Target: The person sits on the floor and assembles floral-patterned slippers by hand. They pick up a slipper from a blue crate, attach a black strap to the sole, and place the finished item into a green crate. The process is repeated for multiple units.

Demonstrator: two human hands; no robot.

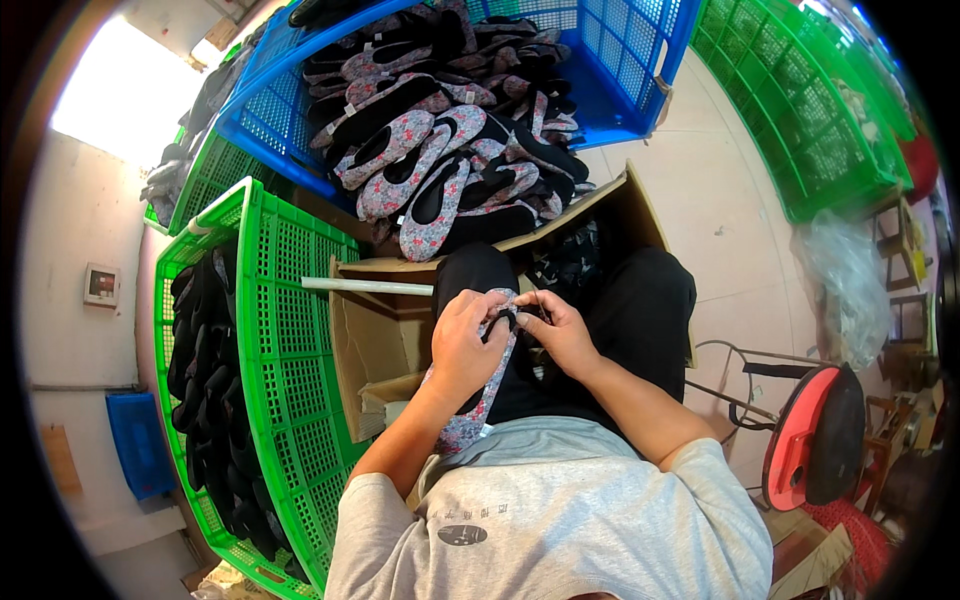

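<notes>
Near frame centre, left hand (465, 335), mostly closed, is gripping the upper end of a floral slipper (492, 388); just right, right hand (558, 335) is pinching its edge. Slipper is looking light, soft, probably suiting rim holds.

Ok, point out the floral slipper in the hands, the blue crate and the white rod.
Floral slipper (495, 386): head view, on its patterned side.
Blue crate (612, 45): head view, on a mesh wall.
White rod (367, 286): head view, midway along its visible length.

Bright opening (125, 85), pale wall (80, 225), tiled floor (715, 200)
</notes>
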